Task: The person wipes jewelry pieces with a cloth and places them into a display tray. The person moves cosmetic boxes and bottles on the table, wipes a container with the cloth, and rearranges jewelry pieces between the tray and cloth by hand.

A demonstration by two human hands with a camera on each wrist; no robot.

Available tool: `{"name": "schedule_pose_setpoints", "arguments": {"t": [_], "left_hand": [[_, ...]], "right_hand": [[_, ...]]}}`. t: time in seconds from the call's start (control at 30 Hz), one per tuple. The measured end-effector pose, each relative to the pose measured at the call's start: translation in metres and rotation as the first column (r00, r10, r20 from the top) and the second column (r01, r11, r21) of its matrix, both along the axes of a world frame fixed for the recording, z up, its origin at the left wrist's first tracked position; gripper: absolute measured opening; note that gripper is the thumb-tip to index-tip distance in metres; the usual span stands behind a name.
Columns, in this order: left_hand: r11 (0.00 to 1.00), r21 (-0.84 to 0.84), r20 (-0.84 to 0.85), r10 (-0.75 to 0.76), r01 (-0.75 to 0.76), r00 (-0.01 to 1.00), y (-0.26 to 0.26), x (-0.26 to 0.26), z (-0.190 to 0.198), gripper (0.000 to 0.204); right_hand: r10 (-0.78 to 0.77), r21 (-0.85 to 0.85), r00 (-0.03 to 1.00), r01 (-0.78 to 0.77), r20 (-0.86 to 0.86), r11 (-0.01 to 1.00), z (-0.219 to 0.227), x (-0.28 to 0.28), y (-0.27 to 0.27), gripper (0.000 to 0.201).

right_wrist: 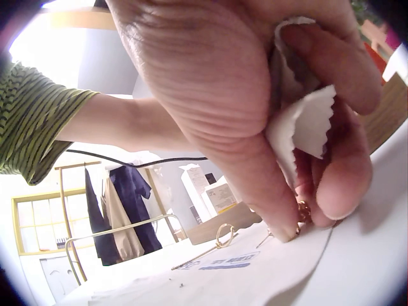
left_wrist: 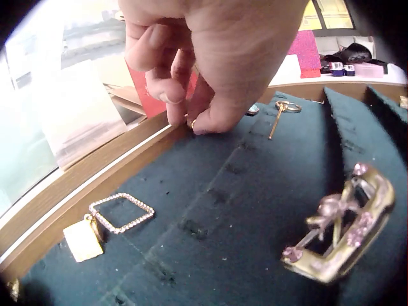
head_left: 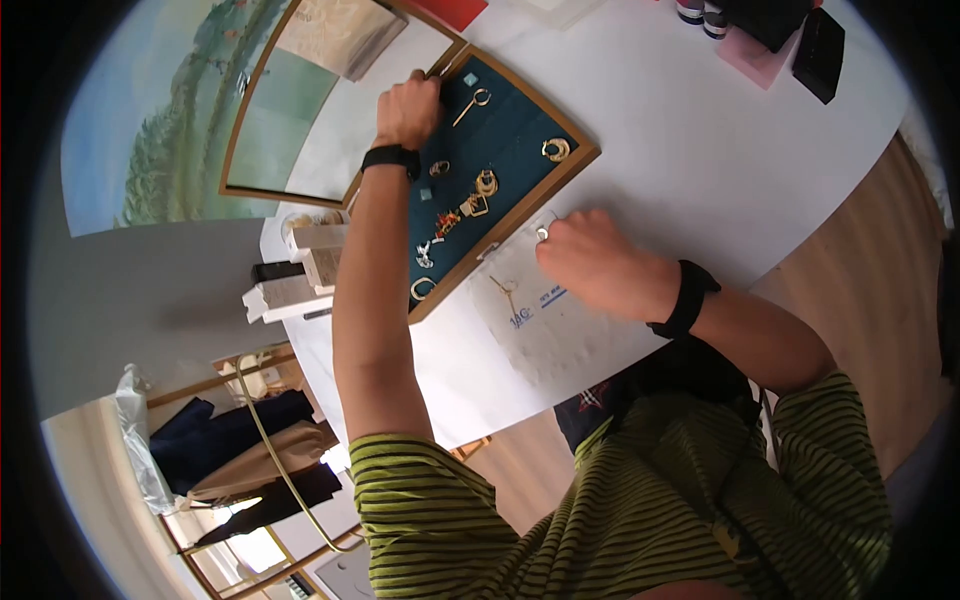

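My left hand (head_left: 408, 110) reaches to the far left edge of the wooden jewelry box (head_left: 505, 243). In the left wrist view its thumb and fingertip pinch a small gold-coloured piece (left_wrist: 192, 124), mostly hidden, right at the dark teal lining (left_wrist: 210, 191). My right hand (head_left: 600, 262) holds a folded white zigzag-edged cloth (right_wrist: 306, 127) over a white sheet with blue print (head_left: 515, 345). A small gold-and-pink jewelry piece (right_wrist: 304, 210) shows at its fingertips. Beside that hand, a gold hoop with a bar (head_left: 508, 292) lies on the sheet.
The box's glass lid (head_left: 290, 130) stands open on the left. Several brooches, hoops and a gold hoop pair (head_left: 555, 150) lie on the lining. White cartons (head_left: 290, 290) stand at the table's left edge; small bottles (head_left: 714, 24) and a black box (head_left: 820, 55) are at the back right.
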State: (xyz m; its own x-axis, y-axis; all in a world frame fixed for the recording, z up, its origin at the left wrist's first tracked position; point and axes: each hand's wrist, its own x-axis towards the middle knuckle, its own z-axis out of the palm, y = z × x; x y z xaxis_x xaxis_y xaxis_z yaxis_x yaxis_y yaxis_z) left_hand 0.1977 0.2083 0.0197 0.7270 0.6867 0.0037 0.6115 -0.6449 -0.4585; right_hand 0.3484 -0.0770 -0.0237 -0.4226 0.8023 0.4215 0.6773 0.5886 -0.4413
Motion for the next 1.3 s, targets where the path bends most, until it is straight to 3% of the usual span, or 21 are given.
{"name": "schedule_pose_setpoints", "arguments": {"t": [0.07,0.13,0.2,0.27,0.4,0.47,0.53,0.63,0.73,0.8,0.87,0.9,0.97,1.13,1.2,1.3], "left_hand": [[1.0,0.009,0.005,0.027,-0.027,1.0,-0.003,-0.003,0.002,0.017],[0.998,0.016,0.114,0.059,-0.061,0.992,-0.01,-0.005,0.009,0.019],[0.997,-0.007,0.158,0.08,-0.08,0.984,-0.029,-0.009,0.023,0.019],[0.991,-0.129,0.358,0.073,-0.028,0.931,-0.044,-0.014,0.032,0.017],[0.983,-0.158,0.495,0.001,0.089,0.869,-0.099,-0.021,0.045,0.017],[0.944,-0.271,0.589,0.006,0.19,0.808,-0.135,-0.022,0.052,0.014],[0.931,-0.311,0.616,0.045,0.19,0.786,-0.162,-0.027,0.05,0.014],[0.791,-0.593,0.544,0.256,0.151,0.799,-0.192,-0.032,0.041,0.016],[0.732,-0.653,0.556,0.289,0.195,0.779,-0.205,-0.038,0.018,0.016],[0.735,-0.648,0.568,0.291,0.2,0.77,-0.209,-0.041,0.004,0.013],[0.773,-0.614,0.505,0.232,0.157,0.831,-0.212,-0.042,-0.006,0.012],[0.778,-0.61,0.539,0.271,0.148,0.798,-0.213,-0.042,-0.011,0.012],[0.795,-0.602,0.443,0.258,0.072,0.859,-0.213,-0.04,-0.017,0.011],[0.848,-0.524,0.493,0.218,0.087,0.842,-0.217,-0.037,-0.024,0.01],[0.877,-0.464,0.482,0.137,0.12,0.865,-0.221,-0.04,-0.021,0.011],[0.914,-0.4,0.516,0.16,0.071,0.842,-0.229,-0.056,-0.012,0.013]], "right_hand": [[0.013,-0.014,0.999,-0.012,0.044,1.0,0.004,0.0,0.001,0.005],[0.029,-0.158,0.983,0.0,0.183,0.988,0.013,0.0,0.005,0.005],[0.038,-0.188,0.982,-0.003,0.184,0.982,0.008,-0.003,0.007,0.003],[0.032,-0.208,0.982,0.008,0.185,0.978,0.007,-0.004,0.012,0.002],[0.003,-0.243,0.976,0.051,0.219,0.969,0.015,-0.003,0.014,0.005],[0.0,-0.249,0.975,0.057,0.222,0.967,0.013,-0.004,0.015,0.008],[-0.065,-0.297,0.962,0.146,0.265,0.944,0.006,-0.007,0.017,0.01],[-0.075,-0.309,0.963,0.156,0.258,0.938,0.008,-0.004,0.017,0.014],[-0.06,-0.352,0.971,0.141,0.231,0.925,0.011,-0.003,0.017,0.017],[-0.053,-0.351,0.969,0.137,0.24,0.926,0.008,-0.003,0.018,0.017],[-0.013,-0.348,0.963,0.11,0.27,0.931,0.009,-0.004,0.02,0.017],[-0.018,-0.357,0.964,0.116,0.267,0.927,0.013,-0.005,0.019,0.017],[0.013,-0.361,0.951,0.104,0.308,0.927,0.019,-0.007,0.018,0.017],[-0.008,-0.478,0.959,0.15,0.285,0.866,0.023,-0.011,0.02,0.016],[-0.008,-0.462,0.954,0.151,0.298,0.874,0.024,-0.011,0.019,0.018],[-0.024,-0.452,0.952,0.168,0.306,0.876,0.021,-0.01,0.019,0.02]]}}
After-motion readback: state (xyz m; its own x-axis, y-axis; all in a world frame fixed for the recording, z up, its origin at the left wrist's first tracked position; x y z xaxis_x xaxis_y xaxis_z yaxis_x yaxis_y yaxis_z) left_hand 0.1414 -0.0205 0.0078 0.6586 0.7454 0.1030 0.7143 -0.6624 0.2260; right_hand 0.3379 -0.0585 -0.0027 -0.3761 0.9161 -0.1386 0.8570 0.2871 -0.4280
